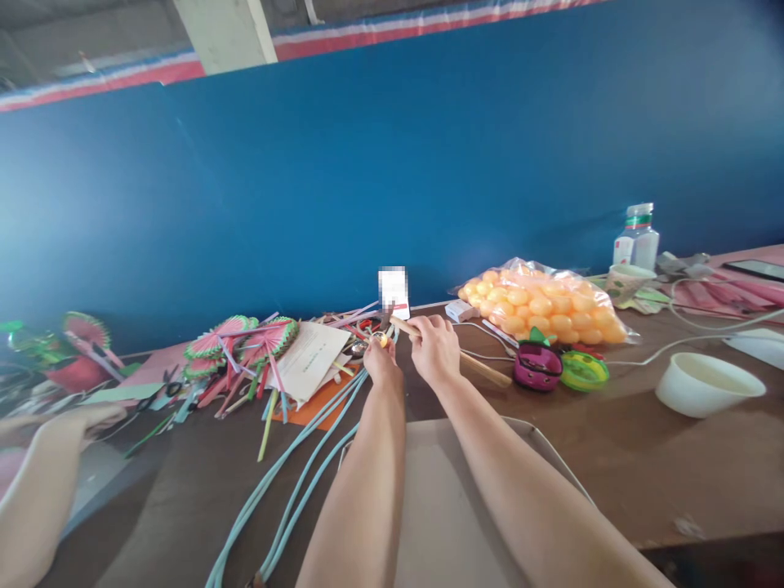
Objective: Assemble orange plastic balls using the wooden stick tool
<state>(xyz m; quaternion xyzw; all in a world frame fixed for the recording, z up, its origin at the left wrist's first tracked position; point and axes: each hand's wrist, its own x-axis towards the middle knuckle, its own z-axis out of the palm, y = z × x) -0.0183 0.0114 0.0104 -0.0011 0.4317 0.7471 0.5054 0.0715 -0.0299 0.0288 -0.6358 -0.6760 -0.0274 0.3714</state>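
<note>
My left hand (383, 359) is closed at the middle of the table, its fingertips pinching a small shiny yellow-orange piece (384, 340) whose kind I cannot make out. Close beside it, my right hand (434, 351) is wrapped round the wooden handle (487, 369) of what looks like a hammer. The handle slants from lower right to upper left, and a dark end shows just above the left fingers. Light blue cords (300, 429) run from near the left hand down to the front of the table. Round shiny metal pieces (359, 349) lie left of the left fingertips.
A clear bag of orange balls (542, 302), a purple band (537, 366), a yellow-green dish (584, 371) and a white bowl (709, 384) stand right. Paper fans (269, 341), sheets (311, 359), strips and scissors (160, 390) lie left. Another person's arm (46, 482) reaches in at left.
</note>
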